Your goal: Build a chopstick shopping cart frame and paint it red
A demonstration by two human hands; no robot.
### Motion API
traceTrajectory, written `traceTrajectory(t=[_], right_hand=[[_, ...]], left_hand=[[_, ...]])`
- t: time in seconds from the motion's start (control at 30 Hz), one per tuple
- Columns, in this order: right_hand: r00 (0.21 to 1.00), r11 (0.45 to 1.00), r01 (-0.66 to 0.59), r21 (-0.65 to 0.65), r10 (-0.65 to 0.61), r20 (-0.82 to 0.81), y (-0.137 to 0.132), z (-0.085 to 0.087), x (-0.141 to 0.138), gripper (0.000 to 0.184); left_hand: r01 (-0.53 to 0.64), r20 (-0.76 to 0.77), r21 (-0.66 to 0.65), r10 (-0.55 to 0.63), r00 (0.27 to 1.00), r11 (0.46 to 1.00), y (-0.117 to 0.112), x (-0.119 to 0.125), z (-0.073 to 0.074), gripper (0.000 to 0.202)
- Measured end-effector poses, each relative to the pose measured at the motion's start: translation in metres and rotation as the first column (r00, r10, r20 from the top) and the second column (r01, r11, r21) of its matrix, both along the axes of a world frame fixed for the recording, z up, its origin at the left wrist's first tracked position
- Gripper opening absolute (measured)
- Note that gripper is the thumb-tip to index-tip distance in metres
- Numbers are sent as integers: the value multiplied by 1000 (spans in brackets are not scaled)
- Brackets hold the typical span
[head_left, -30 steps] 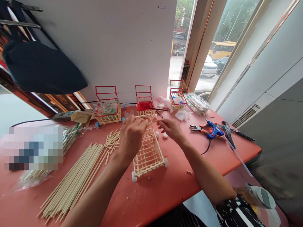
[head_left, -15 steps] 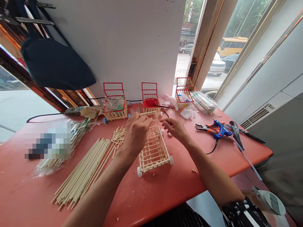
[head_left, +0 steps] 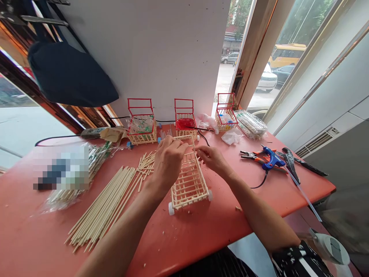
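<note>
A small cart of pale wooden sticks stands on the red table, with white round wheels at its corners and an upright handle frame at its far end. My left hand is closed over the left side of that handle frame, hiding part of it. Close to the frame's right post, my right hand has thumb and fingers pinched together. Whatever lies between those fingertips is too small to make out.
Long sticks and short cut pieces lie at left. Behind stand three red-handled carts: left, middle, right. Pliers, a blue glue gun and black-handled tools lie right, near the table edge.
My right hand has moved slightly left, its fingertips now closer to the handle frame. My left hand keeps its place on the cart. The view has shifted a little.
</note>
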State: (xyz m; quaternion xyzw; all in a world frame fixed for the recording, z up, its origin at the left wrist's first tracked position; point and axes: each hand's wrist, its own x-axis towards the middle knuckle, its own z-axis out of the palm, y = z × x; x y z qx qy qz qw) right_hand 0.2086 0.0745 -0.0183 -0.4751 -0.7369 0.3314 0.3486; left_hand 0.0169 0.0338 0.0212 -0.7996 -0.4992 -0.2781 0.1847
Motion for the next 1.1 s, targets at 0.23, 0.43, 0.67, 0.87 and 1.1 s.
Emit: traceTrajectory(t=[0.23, 0.43, 0.67, 0.87, 1.1], right_hand=[[999, 999, -20, 39, 18, 30, 2, -3, 2, 27], [999, 999, 15, -37, -16, -37, 1, -2, 2, 26], [999, 1000, -8, 11, 8, -37, -1, 5, 5, 28], [998, 999, -44, -11, 43, -43, -2, 8, 7, 32], [994, 995, -93, -35, 90, -62, -3, 8, 3, 39]], left_hand=[[19, 58, 11, -19, 998, 1000, -2, -4, 6, 26], [26, 275, 61, -42, 961, 998, 4, -21, 13, 29], [-48, 453, 59, 16, 892, 997, 1, -40, 30, 21], [-111, 662, -83, 138, 737, 990, 3, -61, 27, 22], [184, 719, -515, 305, 624, 837, 1, -82, -41, 46]])
